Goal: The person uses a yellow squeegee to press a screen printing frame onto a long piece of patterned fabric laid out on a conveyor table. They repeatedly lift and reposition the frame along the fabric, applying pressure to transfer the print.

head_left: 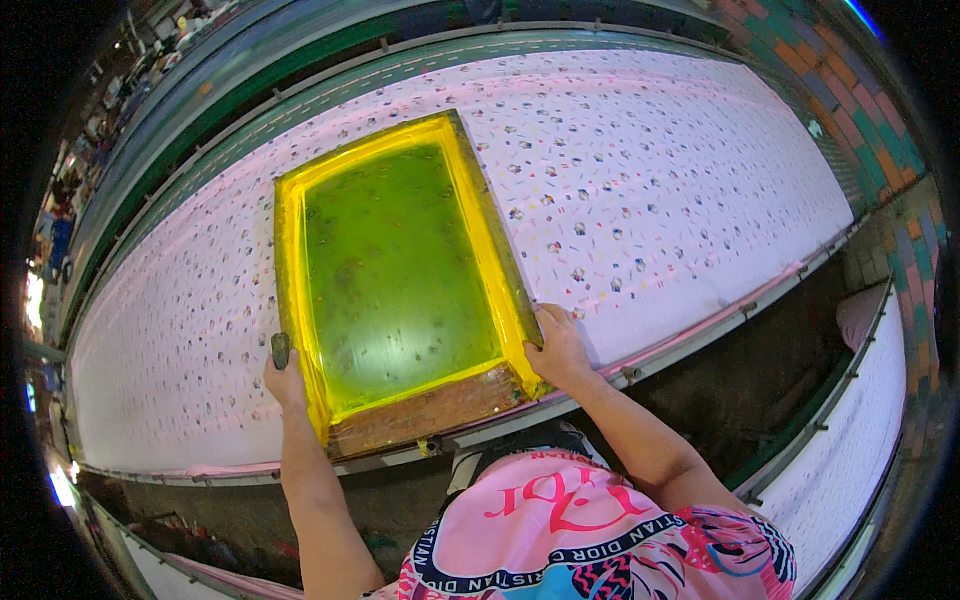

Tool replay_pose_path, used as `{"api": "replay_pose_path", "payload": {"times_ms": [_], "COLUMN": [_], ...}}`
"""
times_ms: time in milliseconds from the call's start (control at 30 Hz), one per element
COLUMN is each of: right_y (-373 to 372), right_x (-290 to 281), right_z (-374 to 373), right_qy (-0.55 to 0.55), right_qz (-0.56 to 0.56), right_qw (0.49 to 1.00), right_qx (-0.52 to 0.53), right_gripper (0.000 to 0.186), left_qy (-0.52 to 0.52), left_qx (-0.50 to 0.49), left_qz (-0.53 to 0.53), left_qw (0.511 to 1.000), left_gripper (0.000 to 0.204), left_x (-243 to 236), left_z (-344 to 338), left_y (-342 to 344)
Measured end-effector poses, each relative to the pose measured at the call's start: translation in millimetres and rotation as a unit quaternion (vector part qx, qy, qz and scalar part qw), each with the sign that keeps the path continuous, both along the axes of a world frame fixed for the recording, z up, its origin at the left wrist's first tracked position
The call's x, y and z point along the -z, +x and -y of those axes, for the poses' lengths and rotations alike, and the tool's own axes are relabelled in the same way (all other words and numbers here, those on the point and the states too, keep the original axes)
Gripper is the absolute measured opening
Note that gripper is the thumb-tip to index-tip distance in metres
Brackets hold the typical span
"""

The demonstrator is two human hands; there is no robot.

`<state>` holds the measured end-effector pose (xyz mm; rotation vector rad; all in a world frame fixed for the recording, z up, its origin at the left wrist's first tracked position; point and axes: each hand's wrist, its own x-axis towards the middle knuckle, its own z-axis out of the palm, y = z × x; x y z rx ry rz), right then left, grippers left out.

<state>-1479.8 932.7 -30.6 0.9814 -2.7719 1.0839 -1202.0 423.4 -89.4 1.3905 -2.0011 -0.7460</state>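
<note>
A screen-printing frame (390, 270) with yellow borders, a translucent green mesh and a brown strip at its near end lies on white fabric (640, 180) printed with small scattered motifs. My left hand (285, 375) is closed on a short dark handle-like object (280, 349) at the frame's near left side; whether that is fixed to the frame is unclear. My right hand (555, 345) grips the frame's right edge near its lower corner.
The long table has a metal rail (630, 375) along its near edge. Another fabric-covered table (850, 420) is at lower right. More long tables (300, 55) lie beyond, with clutter at far left and a multicoloured brick floor (870, 110) at right.
</note>
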Motion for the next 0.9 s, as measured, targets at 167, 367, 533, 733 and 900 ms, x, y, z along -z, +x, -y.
{"api": "replay_pose_path", "payload": {"times_ms": [167, 367, 533, 733, 900], "right_y": [-16, -30, -35, -35, -50], "right_x": [13, 14, 21, 5, -30], "right_z": [13, 24, 25, 27, 25], "right_qy": [0.077, 0.121, 0.107, 0.061, -0.013], "right_qz": [0.133, 0.168, 0.171, 0.145, 0.150], "right_qw": [0.986, 0.971, 0.973, 0.983, 0.983], "right_qx": [0.070, 0.116, 0.115, 0.097, 0.101], "right_gripper": [0.059, 0.052, 0.046, 0.039, 0.034], "left_qy": [-0.002, 0.058, 0.067, 0.097, 0.171], "left_qx": [-0.005, -0.009, 0.024, 0.004, 0.008], "left_qz": [0.016, -0.007, -0.030, -0.037, -0.138], "left_qw": [1.000, 0.998, 0.997, 0.995, 0.975], "left_gripper": [0.029, 0.028, 0.028, 0.028, 0.028], "left_x": [-7, -25, -15, -22, -29], "left_z": [-8, -25, -16, -12, -9], "left_y": [-3, -11, -3, -5, -4]}}
